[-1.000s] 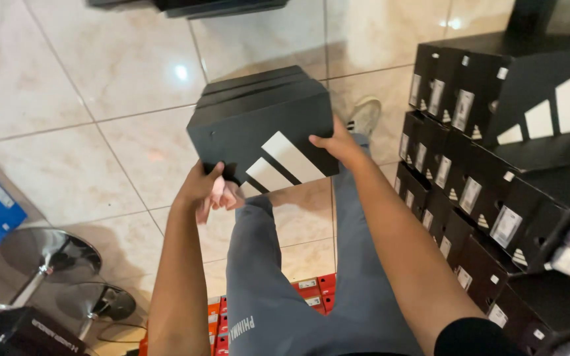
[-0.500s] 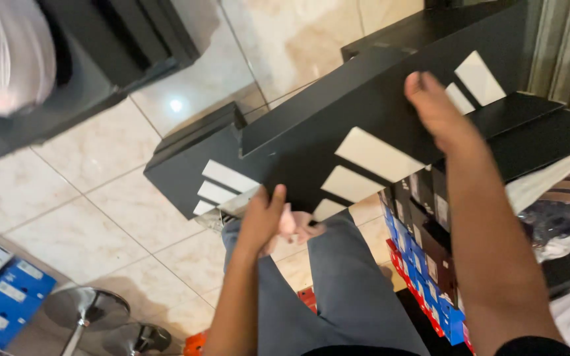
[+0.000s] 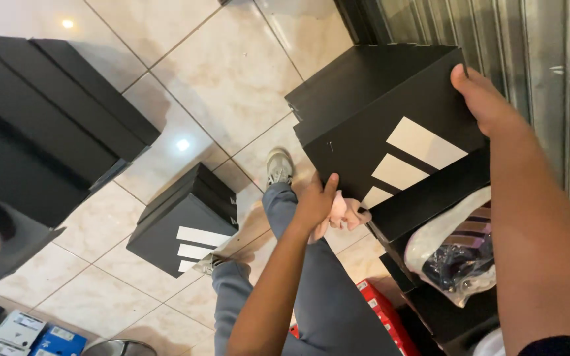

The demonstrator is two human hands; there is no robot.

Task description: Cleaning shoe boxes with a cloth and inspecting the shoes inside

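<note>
We see a second black striped box [image 3: 186,227] on the tiled floor [image 3: 232,72], well left of our grey shoe [image 3: 278,166]. Taller black box stack [image 3: 47,118] at far left. Bagged dark shoes [image 3: 456,254] lower right, red boxes [image 3: 380,313] below, blue-white boxes [image 3: 31,333] bottom left.

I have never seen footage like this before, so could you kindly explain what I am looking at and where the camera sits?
The camera is worn on a person's head and looks down, so you see their own arms, grey trousers and a grey shoe over a tiled floor. There is no machine here, only two bare hands. The right hand grips the far top corner of a stack of black boxes with white stripes. The left hand steadies its near lower edge while also clutching a pink cloth. On the floor lies another striped black box. More black boxes sit on the left.
</note>
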